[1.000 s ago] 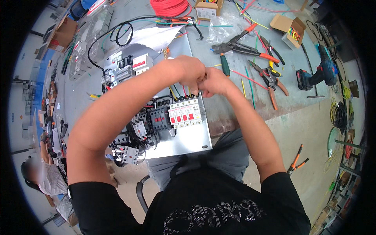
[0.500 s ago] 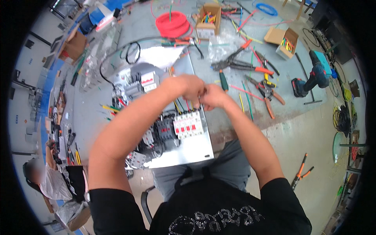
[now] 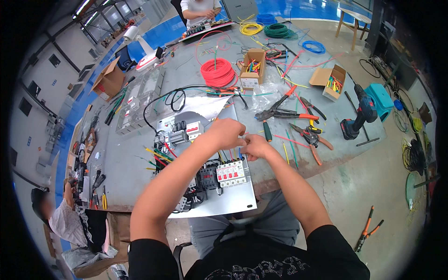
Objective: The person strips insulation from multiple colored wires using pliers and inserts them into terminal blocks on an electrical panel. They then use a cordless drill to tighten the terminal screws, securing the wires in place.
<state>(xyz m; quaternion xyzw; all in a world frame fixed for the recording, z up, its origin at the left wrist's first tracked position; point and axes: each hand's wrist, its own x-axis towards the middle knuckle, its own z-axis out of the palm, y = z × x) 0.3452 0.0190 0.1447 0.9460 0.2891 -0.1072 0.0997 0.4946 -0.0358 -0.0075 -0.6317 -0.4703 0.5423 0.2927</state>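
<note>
A pale metal panel (image 3: 235, 200) is set at the near edge of the grey bench (image 3: 126, 158), and over its right side both hands are brought together. The left hand (image 3: 227, 133) is reached across the panel from the left, its fingers curled inward; the right hand (image 3: 257, 146) is held at the panel's right edge, its fingers bent in toward the left ones. Whether a wire is pinched between the fingertips cannot be told, since the tips are small and partly hidden, though a blue wire (image 3: 240, 152) seems to be led up toward them. Just below the hands, at the panel's near right part, a row of white switches (image 3: 231, 173) with red levers is mounted, with wires entering along its far side. A black switch block (image 3: 208, 177) is fixed left of that row on the panel. At the panel's far end a sheet of white paper (image 3: 207, 105) is laid. Right of the panel are scattered a green-handled screwdriver (image 3: 267, 131), a red-handled crimping tool (image 3: 281, 112), orange-handled pliers (image 3: 311, 136) and, farther out, a drill (image 3: 365, 108). Beyond the panel, a red wire coil (image 3: 217, 73) and an open cardboard box (image 3: 249, 83) are placed.
</note>
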